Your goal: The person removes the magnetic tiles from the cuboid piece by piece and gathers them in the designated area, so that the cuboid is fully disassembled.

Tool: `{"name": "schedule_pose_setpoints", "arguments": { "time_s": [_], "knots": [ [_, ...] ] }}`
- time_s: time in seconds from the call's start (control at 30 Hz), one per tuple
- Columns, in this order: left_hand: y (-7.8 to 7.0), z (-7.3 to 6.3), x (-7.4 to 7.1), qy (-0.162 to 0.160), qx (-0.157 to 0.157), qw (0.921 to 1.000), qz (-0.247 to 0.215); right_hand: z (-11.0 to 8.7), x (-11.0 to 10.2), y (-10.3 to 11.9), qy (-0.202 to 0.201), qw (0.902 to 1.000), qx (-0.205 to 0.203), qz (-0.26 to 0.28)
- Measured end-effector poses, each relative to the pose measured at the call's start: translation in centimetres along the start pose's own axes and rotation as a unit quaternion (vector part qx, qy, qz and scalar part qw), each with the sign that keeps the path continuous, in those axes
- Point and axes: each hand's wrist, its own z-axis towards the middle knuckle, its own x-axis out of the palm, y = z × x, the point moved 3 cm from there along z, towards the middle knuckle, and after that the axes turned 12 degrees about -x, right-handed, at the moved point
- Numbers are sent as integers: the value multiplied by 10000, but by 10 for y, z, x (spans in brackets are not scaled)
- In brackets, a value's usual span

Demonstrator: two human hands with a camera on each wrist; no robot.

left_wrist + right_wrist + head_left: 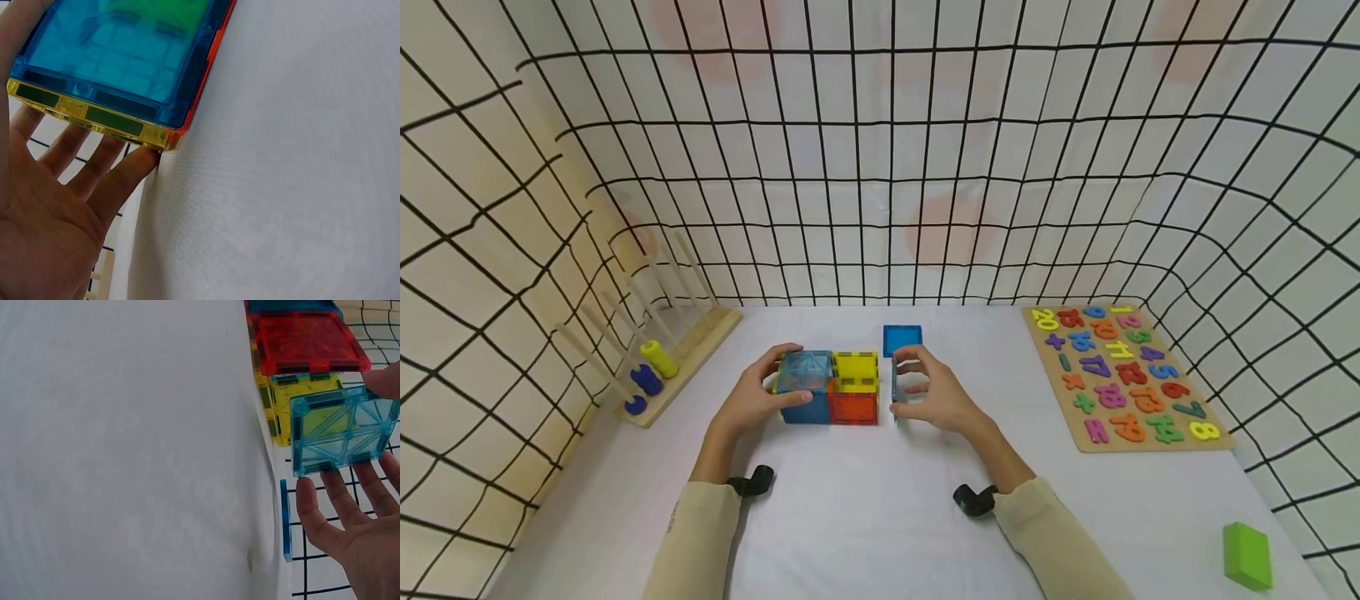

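A box of translucent magnetic tiles (853, 408) stands on the white table, with blue, red and yellow sides. Its left half has a clear blue tile on top, while its right half is open above. My left hand (752, 398) grips the box's left end, thumb at the front and fingers behind. Just right of the box, my right hand (943, 396) holds a light blue magnetic tile (345, 431) upright by its edges, apart from the box. Behind that hand a darker blue tile (902, 337) lies flat on the table.
At the left stands a wooden peg board (711, 329) with blue and yellow pieces. A wooden number puzzle board (1075, 425) lies at the right. Near the front right is a green block (1247, 556). A black wire grid (891, 179) encloses the back and sides.
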Motion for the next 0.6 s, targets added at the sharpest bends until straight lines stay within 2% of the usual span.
{"name": "schedule_pose_setpoints", "arguments": {
  "time_s": [0.33, 0.6],
  "knots": [
    [3, -1, 0, 79, -50, 9999, -136, -1, -9, 0, 40, 9999, 84, 57],
    [0, 1, -1, 134, -107, 9996, -211, 1, -28, -1, -42, 9992, 30, -408]
  ]
}}
